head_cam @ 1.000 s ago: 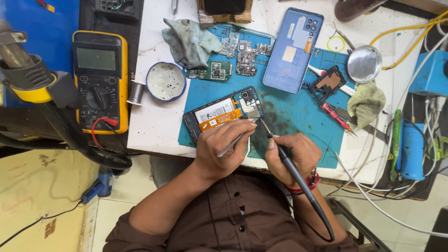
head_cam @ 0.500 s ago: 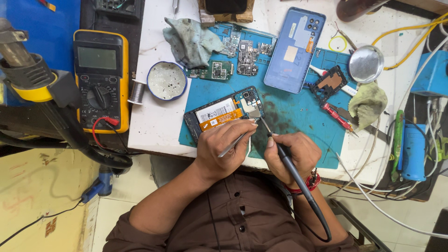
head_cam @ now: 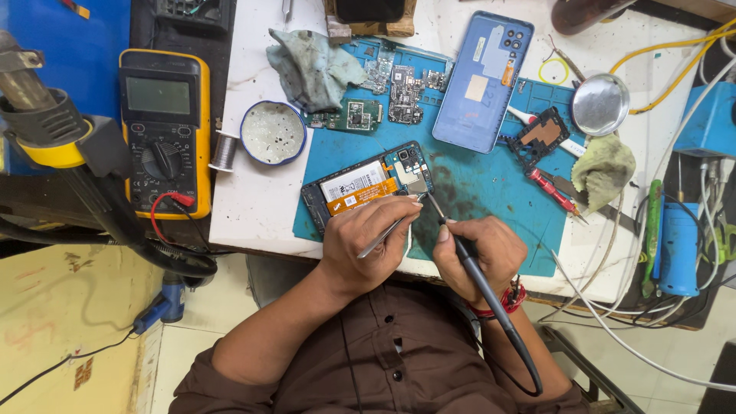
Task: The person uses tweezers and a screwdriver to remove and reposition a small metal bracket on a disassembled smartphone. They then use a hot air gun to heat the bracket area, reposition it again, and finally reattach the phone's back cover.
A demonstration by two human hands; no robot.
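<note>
We held our left hand [head_cam: 366,245] closed around thin metal tweezers [head_cam: 389,230], their tips at the opened phone [head_cam: 368,186] lying on the blue mat [head_cam: 491,184] just in front of us. Our right hand [head_cam: 479,257] gripped a dark soldering iron [head_cam: 468,261], its tip touching the phone's upper corner beside the tweezers. A yellow multimeter [head_cam: 165,130] sat well apart to the left, and 1 blue back cover [head_cam: 483,80] lay farther up the mat.

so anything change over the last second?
Nothing visibly moved. The left hand holds tweezers and the right hand holds the soldering iron, both tips at the opened phone on the blue mat, as before. Multimeter and circuit boards lie unchanged.
</note>
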